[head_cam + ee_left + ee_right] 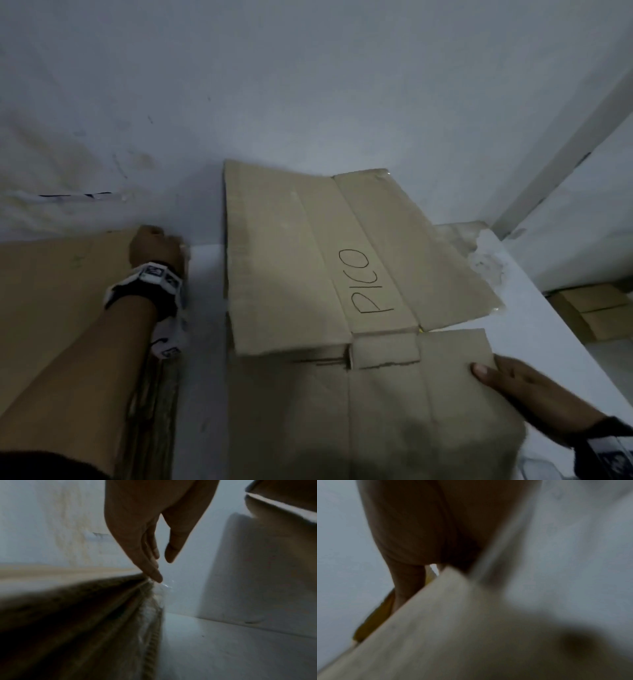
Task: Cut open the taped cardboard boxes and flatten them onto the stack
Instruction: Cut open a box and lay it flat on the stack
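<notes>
The stack of flattened cardboard (pixel 51 308) lies along the left of the white table (pixel 548 342), many sheets thick judging by the layered edge the left wrist view shows; a good deal of the work looks done already. In the middle lies the flattened box marked "PICO" (pixel 342 257) — opened out, its panels spread flat, one long panel angled up toward the wall (pixel 308 85); it sits near the stack but apart from it, a strip of bare table between them, so I judge it cut and flattened but not yet on the stack.

The left hand (pixel 156 248) reaches to the far corner of the stack; its fingers (pixel 154 573) are straight and together, thumb apart, tips touching the top edge there, gripping nothing. The right hand (pixel 524 390) pinches the near right flap of the PICO box, thumb on top, fingers hidden beneath.

Smaller brown boxes (pixel 596 315) sit lower down past the table's right edge — whether taped I cannot tell; crumpled clear tape (pixel 486 253) lies by the box's far right side. No cutter shows.
</notes>
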